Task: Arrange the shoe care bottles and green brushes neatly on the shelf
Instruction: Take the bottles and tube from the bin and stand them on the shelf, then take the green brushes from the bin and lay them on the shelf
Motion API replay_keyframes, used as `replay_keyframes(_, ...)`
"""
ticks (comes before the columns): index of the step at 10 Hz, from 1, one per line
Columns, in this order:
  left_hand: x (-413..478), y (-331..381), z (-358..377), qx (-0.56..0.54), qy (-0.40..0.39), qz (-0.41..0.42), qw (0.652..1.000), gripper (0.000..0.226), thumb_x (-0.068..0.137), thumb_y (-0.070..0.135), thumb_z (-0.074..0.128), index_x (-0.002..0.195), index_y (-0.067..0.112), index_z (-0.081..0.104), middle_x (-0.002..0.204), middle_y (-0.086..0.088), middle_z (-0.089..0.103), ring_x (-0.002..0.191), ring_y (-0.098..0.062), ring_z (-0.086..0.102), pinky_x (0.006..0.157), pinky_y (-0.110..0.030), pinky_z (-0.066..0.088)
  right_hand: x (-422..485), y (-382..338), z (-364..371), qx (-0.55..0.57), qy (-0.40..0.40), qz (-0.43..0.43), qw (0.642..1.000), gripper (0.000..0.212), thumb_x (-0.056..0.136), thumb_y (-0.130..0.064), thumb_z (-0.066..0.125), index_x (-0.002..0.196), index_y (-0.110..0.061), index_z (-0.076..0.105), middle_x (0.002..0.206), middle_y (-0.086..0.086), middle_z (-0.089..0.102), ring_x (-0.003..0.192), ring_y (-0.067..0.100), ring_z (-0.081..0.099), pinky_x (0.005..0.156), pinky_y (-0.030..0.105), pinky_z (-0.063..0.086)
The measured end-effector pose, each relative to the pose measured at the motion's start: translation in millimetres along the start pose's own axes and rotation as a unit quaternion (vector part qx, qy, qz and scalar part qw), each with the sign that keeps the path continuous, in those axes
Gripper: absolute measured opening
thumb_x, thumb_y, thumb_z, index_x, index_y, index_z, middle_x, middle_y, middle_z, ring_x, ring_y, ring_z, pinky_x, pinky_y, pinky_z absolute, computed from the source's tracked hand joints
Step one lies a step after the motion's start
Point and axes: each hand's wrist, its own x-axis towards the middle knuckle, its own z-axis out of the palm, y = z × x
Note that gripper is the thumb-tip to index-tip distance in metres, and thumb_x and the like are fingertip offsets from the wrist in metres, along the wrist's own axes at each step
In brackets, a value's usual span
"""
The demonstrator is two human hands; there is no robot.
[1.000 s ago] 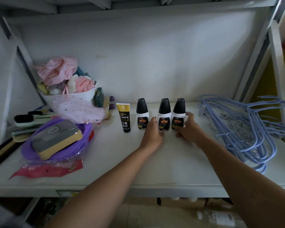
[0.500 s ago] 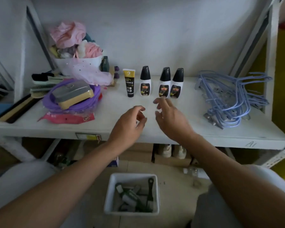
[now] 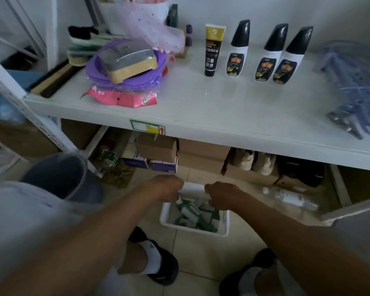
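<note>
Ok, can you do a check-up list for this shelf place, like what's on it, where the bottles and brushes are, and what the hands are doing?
Surface: white shelf, bare along the front.
Job's things: three black-capped bottles and a yellow tube upright in a row at the back; green brushes piled in the white bin on the floor.
Clutter: purple bag at left, blue hangers at right.
Hands: left hand and right hand both reach into the bin; grip hidden.
Cables: nothing seen.
Surroundings: cardboard boxes and pale shoes under the shelf.
</note>
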Motion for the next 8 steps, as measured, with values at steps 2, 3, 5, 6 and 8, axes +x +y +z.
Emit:
replay_keyframes(2,63.1,-11.7,97.1,-0.047,-0.040,-0.018,0.998,0.034,0.095,0.019,0.054,0.128,0.015,0.060,0.127,-0.010,0.063,0.111,-0.031,0.062,0.075,-0.028,0.046,50.9,-13.6,70.4,0.111,-0.060,0.052,0.991,0.030,0.099,-0.014,0.051,0.127,-0.006,0.057,0.125,0.016,0.063,0.112,0.035,0.061,0.090,0.038,0.048)
replay_keyframes(3,89.2,-14.7,111.6,-0.069,-0.036,-0.029,0.997,0.034,0.099,0.019,0.048,0.130,0.010,0.058,0.129,-0.013,0.061,0.117,-0.032,0.059,0.075,-0.023,0.047,72.9,-14.1,97.2,0.121,-0.086,0.037,0.988,0.039,0.096,-0.023,0.059,0.130,-0.005,0.053,0.127,0.016,0.059,0.114,0.029,0.061,0.091,0.028,0.048)
replay_keyframes(5,115.1,-20.1,129.1,-0.186,0.058,-0.030,0.980,0.032,0.094,0.009,0.058,0.125,0.015,0.055,0.122,-0.006,0.064,0.114,-0.021,0.060,0.106,-0.039,0.043,103.6,-20.3,141.8,0.237,-0.098,0.139,0.956,0.062,0.088,-0.023,0.071,0.142,-0.017,0.040,0.128,0.009,0.057,0.110,0.026,0.060,0.090,0.037,0.054)
replay_keyframes(6,122.3,-17.2,125.1,-0.229,0.077,-0.035,0.970,0.038,0.091,0.004,0.061,0.127,0.015,0.055,0.120,-0.006,0.065,0.108,-0.018,0.063,0.093,-0.029,0.048,112.8,-19.9,159.3,0.223,-0.097,0.120,0.963,0.055,0.095,-0.019,0.063,0.144,-0.009,0.040,0.132,0.013,0.055,0.116,0.030,0.057,0.091,0.036,0.049)
replay_keyframes(8,129.0,-20.7,128.9,-0.270,0.092,-0.047,0.957,0.042,0.088,0.000,0.061,0.123,0.021,0.055,0.125,-0.002,0.063,0.114,-0.017,0.061,0.099,-0.034,0.051,122.9,-26.6,171.2,0.248,-0.070,0.162,0.953,0.057,0.081,-0.025,0.077,0.131,-0.023,0.050,0.124,0.003,0.064,0.112,0.023,0.062,0.087,0.033,0.051)
